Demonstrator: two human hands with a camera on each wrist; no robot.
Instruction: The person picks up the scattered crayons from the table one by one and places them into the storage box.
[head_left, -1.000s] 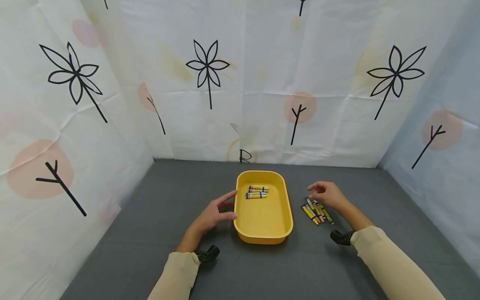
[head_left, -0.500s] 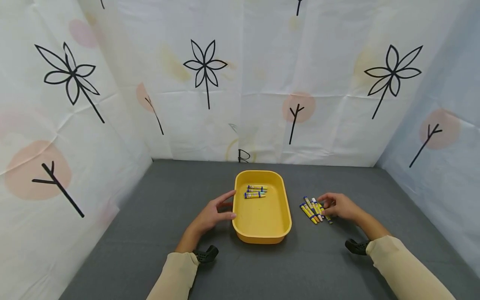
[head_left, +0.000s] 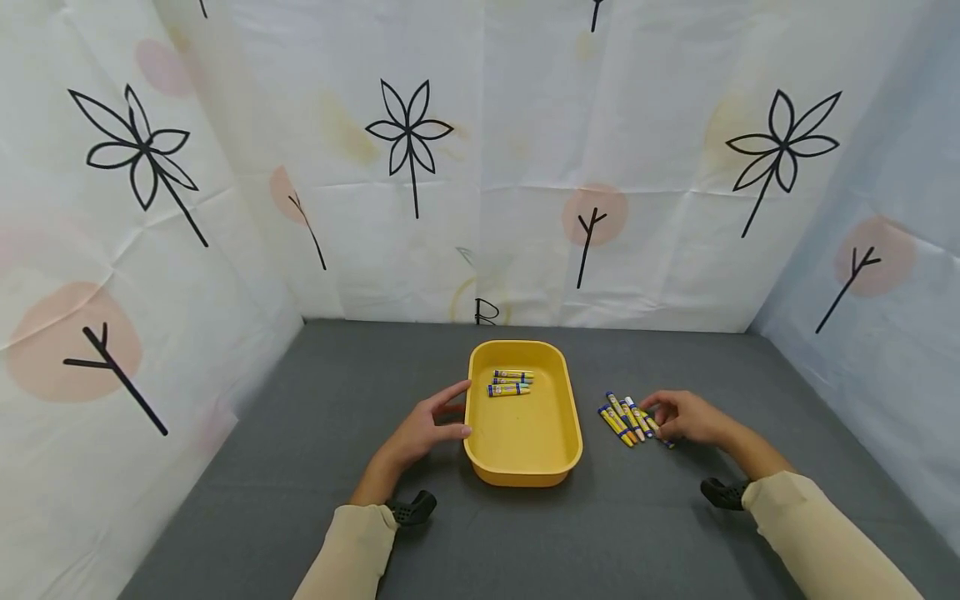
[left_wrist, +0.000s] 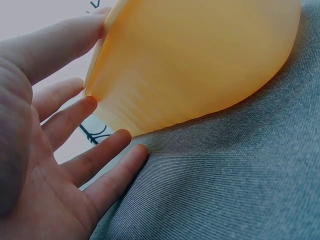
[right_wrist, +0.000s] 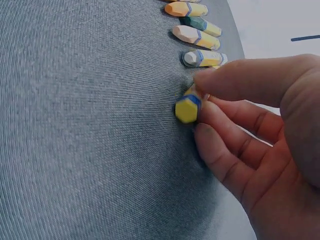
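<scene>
Yellow-ended crayon (right_wrist: 187,111) is pinched in the right hand (head_left: 688,418); more crayons (head_left: 627,421) lie just left of that hand. The left hand (head_left: 422,432), fingers apart, touches the tray (head_left: 525,437) beside it.

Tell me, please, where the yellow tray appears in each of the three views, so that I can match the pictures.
Head: the yellow tray is in the lower half, just right of centre, with the left hand touching its left side.
Left wrist: its outer wall spans the upper middle to upper right.
Right wrist: not in this picture, where the right hand pinches a crayon.
Shared landmark: the grey tabletop, visible in all three views.
</scene>
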